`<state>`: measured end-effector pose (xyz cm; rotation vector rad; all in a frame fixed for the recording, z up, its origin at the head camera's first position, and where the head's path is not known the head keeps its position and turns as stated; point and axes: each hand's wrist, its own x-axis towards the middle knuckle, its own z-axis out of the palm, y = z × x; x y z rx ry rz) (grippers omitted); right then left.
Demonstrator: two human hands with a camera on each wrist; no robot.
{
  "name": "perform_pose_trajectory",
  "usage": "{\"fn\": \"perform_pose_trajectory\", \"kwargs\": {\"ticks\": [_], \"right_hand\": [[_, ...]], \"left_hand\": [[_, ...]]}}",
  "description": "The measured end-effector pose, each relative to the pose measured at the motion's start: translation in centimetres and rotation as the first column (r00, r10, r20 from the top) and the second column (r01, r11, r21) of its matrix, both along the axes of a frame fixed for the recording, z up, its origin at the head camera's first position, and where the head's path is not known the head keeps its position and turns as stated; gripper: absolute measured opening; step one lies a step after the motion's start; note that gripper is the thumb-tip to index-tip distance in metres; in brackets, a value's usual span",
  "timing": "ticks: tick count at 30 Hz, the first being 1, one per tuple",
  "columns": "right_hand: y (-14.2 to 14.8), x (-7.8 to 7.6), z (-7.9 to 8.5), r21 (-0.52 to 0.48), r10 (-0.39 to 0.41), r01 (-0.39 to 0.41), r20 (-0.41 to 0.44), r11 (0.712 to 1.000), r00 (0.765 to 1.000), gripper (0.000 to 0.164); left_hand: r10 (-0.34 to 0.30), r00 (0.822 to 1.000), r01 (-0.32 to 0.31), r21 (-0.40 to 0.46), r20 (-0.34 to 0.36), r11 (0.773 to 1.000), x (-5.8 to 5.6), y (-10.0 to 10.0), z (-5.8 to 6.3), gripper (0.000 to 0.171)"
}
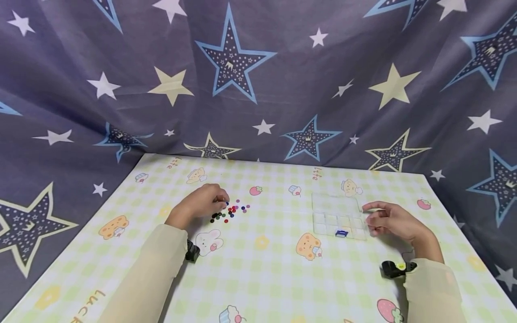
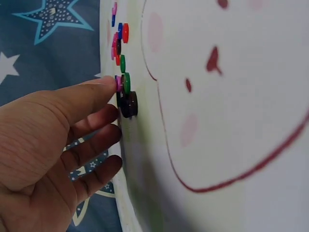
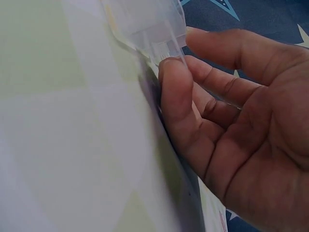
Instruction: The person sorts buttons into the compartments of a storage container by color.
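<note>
Several small, round, button-like discs [image 1: 232, 210] in red, blue, purple, green and black lie loosely grouped on the table. At the group's left side, my left hand [image 1: 204, 200] pinches a small dark blue disc [image 1: 227, 203] between thumb and fingertips. In the left wrist view, the thumb [image 2: 94, 94] overlaps a pink disc [image 2: 119, 83], and the other fingers hang loosely bent. A clear plastic compartment box [image 1: 331, 220] lies with its lid [image 1: 334, 202] folded back. My right hand [image 1: 397, 222] is at its right end, loosely bent fingertips right at the edge [image 3: 169, 41].
A blue piece [image 1: 341, 233] shows at the box's front edge. The table [image 1: 258, 273] wears a green-and-white checked cover printed with cartoons. Behind it hangs a star-patterned grey cloth [image 1: 282, 80]. A small black camera sits on each wrist.
</note>
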<state>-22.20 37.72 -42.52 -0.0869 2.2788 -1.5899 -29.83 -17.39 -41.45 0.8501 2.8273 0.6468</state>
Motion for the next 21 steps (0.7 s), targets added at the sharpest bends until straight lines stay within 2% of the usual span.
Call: {"fn": "perform_pose_trajectory", "kwargs": {"ticks": [6,15,21], "right_hand": [[0.1,0.0,0.0,0.005,-0.010,0.010,0.011,1.000,1.000,0.056],[0.1,-0.1,-0.3,-0.001,-0.004,0.004,0.011,1.000,1.000,0.057],[0.0,0.0,0.0,0.015,-0.014,0.014,0.008,1.000,1.000,0.057]], "left_hand": [[-0.003,1.000,0.003,0.021,0.020,1.000,-0.7,0.2,-0.2,0.008],[0.061,0.987,-0.058,-0.022,0.146,0.998,-1.2,0.7,0.0,0.008],[0.076,0.977,-0.072,-0.028,0.198,0.997,-1.6,0.9,0.2,0.008]]}}
